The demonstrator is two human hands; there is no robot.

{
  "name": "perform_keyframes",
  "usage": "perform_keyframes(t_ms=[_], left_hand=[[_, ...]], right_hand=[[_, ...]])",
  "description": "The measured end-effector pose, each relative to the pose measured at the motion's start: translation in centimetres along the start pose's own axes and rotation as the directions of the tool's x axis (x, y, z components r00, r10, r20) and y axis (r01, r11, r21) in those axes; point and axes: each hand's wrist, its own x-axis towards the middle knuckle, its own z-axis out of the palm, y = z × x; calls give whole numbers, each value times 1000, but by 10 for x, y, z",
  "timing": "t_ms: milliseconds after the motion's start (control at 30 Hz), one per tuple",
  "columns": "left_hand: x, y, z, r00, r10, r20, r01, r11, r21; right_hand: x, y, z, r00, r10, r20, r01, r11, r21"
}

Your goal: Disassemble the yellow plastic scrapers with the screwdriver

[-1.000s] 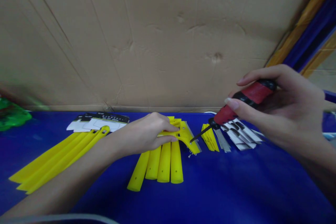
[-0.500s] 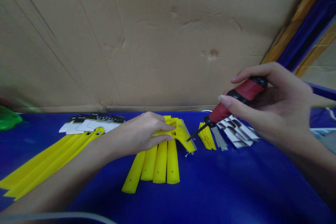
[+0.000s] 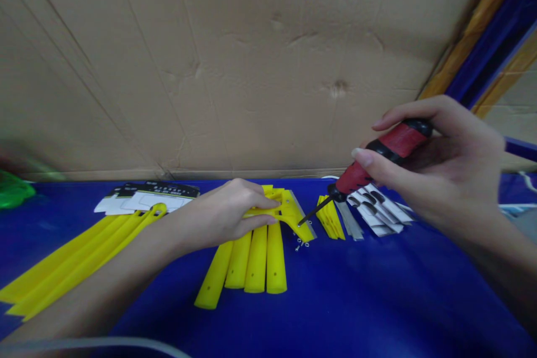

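My left hand [image 3: 237,210] is closed on a yellow plastic scraper [image 3: 289,213], whose wide head has a metal blade along its right edge. My right hand [image 3: 453,156] grips a screwdriver [image 3: 377,159] with a red and black handle, slanting down to the left. Its tip meets a small screw near the front end of the scraper head. Several tiny screws and nuts [image 3: 300,245] lie on the blue table just in front of the head. Beneath the left hand, several yellow handles [image 3: 255,260] lie side by side, their far ends partly covered by it.
Right of the scraper lie small yellow plates [image 3: 330,218], metal blades [image 3: 350,222] and white folded sleeves [image 3: 375,212]. Long yellow pieces [image 3: 79,263] and printed cards [image 3: 157,197] are at left. A cardboard wall [image 3: 251,67] rises behind the blue table [image 3: 335,302].
My right hand and the screwdriver handle have shifted slightly to the right and up, with the tip still at the screw. The scraper head has tilted a little; the left hand stays put.
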Motion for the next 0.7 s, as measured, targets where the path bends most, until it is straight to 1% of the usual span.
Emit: perform_keyframes(t_ms=[100, 200, 367, 433, 500, 567, 633, 667, 700], left_hand=[[0, 1, 0, 1000, -3, -7, 3, 1000, 6], [0, 3, 0, 1000, -24, 7, 24, 999, 28], [-1, 7, 4, 994, -105, 43, 102, 993, 64], [0, 7, 6, 993, -104, 57, 101, 994, 53], [1, 8, 8, 997, -69, 46, 68, 997, 30], [1, 9, 8, 999, -25, 32, 25, 1000, 5], [2, 11, 8, 1000, 0, 27, 0, 1000, -4], [2, 12, 8, 1000, 8, 29, -8, 1000, -1], [3, 12, 7, 1000, 13, 28, -14, 1000, 6]], right_hand=[[1, 1, -1, 1000, 4, 11, -4, 1000, -11], [2, 0, -4, 998, 2, 55, 1, 999, -53], [7, -7, -11, 977, -16, 213, 75, 959, -273], [10, -10, -14, 967, -29, 255, 112, 942, -316], [14, -11, -19, 948, -31, 318, 130, 947, -295], [17, -11, -26, 915, -24, 403, 111, 975, -194], [19, -12, -31, 867, -37, 496, 82, 994, -70], [19, -13, -33, 861, -46, 507, 69, 997, -27], [19, -14, -34, 873, -52, 484, 62, 998, -6]])
